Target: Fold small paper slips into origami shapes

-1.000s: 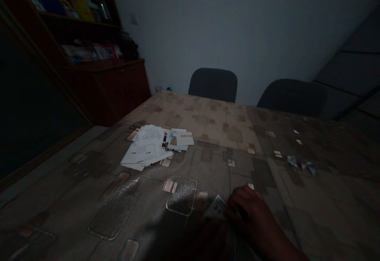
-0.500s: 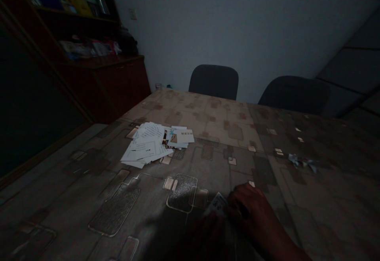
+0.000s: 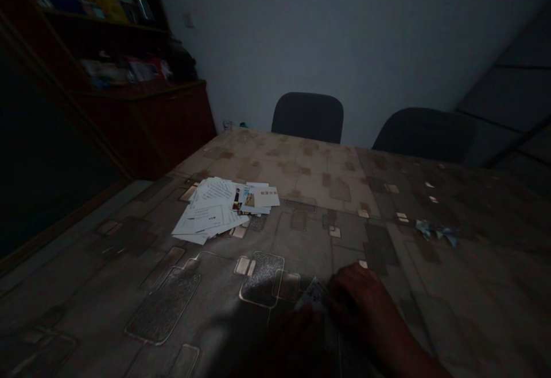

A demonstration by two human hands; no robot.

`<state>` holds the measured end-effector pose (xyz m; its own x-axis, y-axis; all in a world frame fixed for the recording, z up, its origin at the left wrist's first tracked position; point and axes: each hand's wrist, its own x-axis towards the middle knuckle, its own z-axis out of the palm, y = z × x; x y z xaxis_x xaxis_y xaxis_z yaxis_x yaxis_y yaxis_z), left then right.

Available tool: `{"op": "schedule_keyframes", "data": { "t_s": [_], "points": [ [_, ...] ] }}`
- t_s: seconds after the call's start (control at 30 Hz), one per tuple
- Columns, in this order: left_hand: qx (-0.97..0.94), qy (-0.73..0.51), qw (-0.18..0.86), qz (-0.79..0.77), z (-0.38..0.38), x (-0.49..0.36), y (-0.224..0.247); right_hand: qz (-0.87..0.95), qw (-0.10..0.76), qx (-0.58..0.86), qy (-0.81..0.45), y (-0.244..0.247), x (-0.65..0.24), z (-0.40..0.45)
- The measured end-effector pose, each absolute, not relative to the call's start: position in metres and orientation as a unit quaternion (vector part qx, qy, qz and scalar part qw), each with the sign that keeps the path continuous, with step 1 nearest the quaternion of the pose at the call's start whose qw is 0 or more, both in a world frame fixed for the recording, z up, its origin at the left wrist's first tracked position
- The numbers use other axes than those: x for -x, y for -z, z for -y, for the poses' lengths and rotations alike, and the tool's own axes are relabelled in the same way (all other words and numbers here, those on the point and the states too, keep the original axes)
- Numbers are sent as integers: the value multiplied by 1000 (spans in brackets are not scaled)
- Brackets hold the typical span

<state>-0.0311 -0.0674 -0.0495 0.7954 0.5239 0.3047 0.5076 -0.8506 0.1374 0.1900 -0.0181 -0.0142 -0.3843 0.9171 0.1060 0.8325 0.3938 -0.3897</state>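
Note:
Near the front edge of my view, a small piece of folded paper (image 3: 313, 294) with dark print shows one pointed corner between my hands. My left hand (image 3: 298, 332) lies in deep shadow, its fingertips on the lower part of the paper. Curled at the paper's right edge, my right hand (image 3: 359, 300) is closed, thumb and fingers pinching there. The lower part of the paper and most of my left hand are lost in the dark.
A patterned tablecloth (image 3: 318, 246) covers the table. Loose printed sheets and cards (image 3: 215, 211) lie in a pile to the left. Small folded paper pieces (image 3: 437, 232) lie at the right. Beyond stand two chairs (image 3: 307, 117) and a wooden cabinet (image 3: 172, 120).
The view has shifted slightly, so the table's things sit a little further left. Both hands stay at the folded paper with hardly any movement.

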Motion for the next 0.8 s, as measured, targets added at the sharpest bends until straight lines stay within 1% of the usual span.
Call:
{"op": "schedule_keyframes", "data": {
  "t_s": [0.17, 0.33, 0.47, 0.67, 0.8],
  "points": [
    [-942, -172, 14, -288, 62, 30, 71, 818, 155, 538, -131, 13, -188, 17],
    [-931, -205, -29, -299, 64, 33, 78, 820, 148, 539, -123, 13, -186, 17],
    [-921, -211, -23, -328, 66, 29, 83, 819, 159, 539, -120, 15, -186, 18],
    [-921, -224, -21, -319, 61, 27, 77, 816, 157, 542, -127, 14, -185, 17],
    [-927, -256, -66, -265, 56, 29, 71, 817, 152, 542, -121, 16, -184, 16]
  ]
}}
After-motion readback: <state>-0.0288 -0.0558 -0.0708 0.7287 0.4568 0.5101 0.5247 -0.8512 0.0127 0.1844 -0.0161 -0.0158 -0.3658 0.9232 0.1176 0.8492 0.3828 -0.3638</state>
